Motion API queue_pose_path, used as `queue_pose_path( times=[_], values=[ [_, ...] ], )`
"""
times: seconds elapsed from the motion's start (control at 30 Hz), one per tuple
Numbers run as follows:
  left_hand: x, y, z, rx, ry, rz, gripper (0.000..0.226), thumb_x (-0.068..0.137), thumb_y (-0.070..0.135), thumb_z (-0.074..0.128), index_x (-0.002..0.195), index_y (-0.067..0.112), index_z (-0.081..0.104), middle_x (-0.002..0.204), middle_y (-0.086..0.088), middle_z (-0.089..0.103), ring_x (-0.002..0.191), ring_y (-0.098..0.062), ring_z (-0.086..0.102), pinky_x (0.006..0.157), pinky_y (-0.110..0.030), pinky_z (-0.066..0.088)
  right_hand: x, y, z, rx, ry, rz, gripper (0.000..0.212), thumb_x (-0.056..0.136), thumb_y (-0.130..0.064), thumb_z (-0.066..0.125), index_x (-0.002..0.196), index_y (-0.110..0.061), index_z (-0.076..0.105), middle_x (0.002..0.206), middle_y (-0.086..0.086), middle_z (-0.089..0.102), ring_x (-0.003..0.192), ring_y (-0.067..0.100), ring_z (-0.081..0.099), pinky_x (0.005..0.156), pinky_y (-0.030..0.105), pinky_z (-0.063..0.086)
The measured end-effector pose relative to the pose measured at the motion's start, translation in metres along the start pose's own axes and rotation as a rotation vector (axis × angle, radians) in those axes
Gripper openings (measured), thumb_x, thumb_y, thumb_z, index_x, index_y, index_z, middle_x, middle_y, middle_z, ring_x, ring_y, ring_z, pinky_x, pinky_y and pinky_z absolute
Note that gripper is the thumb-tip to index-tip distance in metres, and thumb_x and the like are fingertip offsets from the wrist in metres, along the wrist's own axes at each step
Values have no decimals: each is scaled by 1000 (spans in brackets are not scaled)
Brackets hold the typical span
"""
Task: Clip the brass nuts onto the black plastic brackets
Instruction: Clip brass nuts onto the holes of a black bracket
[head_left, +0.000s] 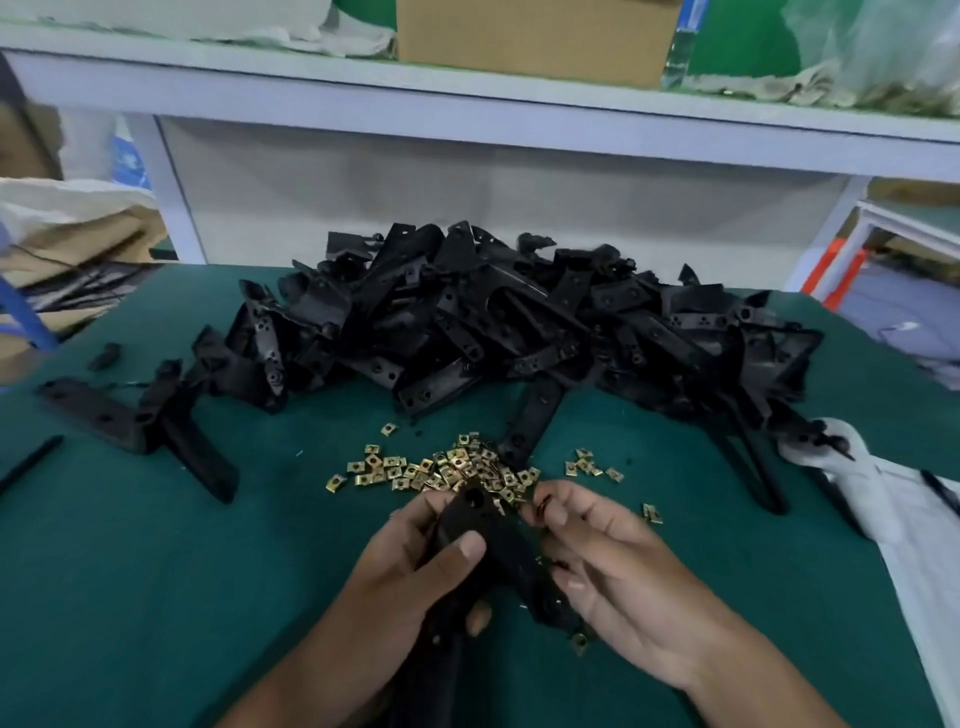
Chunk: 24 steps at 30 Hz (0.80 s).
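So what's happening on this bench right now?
A person is fitting brass nuts to black plastic brackets. The left hand grips one bracket over the green mat; the right hand is beside it, fingertips at the bracket's top end, apparently pinching something small. Loose brass nuts lie just ahead, with a big heap of brackets behind.

Bare green tabletop (156, 597) lies open at near left, while the bracket heap (519, 322) blocks the far side and scattered brass nuts (441, 470) litter the middle.
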<state>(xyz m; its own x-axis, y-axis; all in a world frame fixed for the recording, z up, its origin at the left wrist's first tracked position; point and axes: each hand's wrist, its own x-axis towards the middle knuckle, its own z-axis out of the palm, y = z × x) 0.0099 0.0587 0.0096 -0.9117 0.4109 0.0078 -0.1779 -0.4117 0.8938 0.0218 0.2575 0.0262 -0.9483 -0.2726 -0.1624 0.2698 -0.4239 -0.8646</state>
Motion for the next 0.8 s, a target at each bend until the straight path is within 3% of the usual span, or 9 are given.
queue_pose_path(
  times=[0.07,0.2,0.33,0.43,0.53,0.6,0.8],
  values=[
    [-1,-1,2,8,-31,12,59,76,24,77,107,-12,44,78,-16,65,49,-22,56,48,-27,48,0,2,-1,-28,3,-8,23,82,-26,80,98,-13,70,78,-2,57,58,6,35,54,22,28],
    [-2,-3,1,-4,-50,27,68,72,29,88,110,-9,46,80,-17,66,50,-22,58,48,-28,50,0,4,-3,-48,-13,-15,36,70,-35,90,97,-17,73,71,-5,53,57,6,35,59,29,24],
    [-3,-5,1,-13,-129,39,40,78,33,87,103,12,64,86,-16,65,59,-21,59,51,-29,51,-2,4,1,-139,0,-46,39,64,-51,91,76,-22,68,64,-10,51,55,4,40,56,25,29],
    [-4,-7,0,6,-149,30,33,81,34,85,103,17,67,93,-15,67,68,-19,61,53,-29,52,-3,2,6,-167,29,-49,31,72,-47,87,75,-22,70,70,-5,58,58,6,44,58,26,31],
    [-4,-9,-2,-9,-165,23,30,83,31,83,106,17,67,101,-15,70,71,-18,64,54,-29,53,-6,0,14,-240,66,-51,18,83,-36,71,68,-25,71,63,-8,56,50,2,39,49,16,32],
    [-3,-10,-4,-6,-176,31,32,83,30,83,106,16,67,97,-12,70,69,-16,64,53,-28,53,-7,-1,17,-284,74,-66,22,86,-32,63,66,-27,71,60,-11,55,48,0,41,47,13,34],
    [-3,-9,-3,-10,-177,11,35,75,35,89,103,22,71,92,-6,68,69,-14,64,51,-27,53,-8,-4,16,-326,39,-74,20,84,-33,67,68,-24,72,60,-10,57,52,0,48,50,12,37]
  ],
)
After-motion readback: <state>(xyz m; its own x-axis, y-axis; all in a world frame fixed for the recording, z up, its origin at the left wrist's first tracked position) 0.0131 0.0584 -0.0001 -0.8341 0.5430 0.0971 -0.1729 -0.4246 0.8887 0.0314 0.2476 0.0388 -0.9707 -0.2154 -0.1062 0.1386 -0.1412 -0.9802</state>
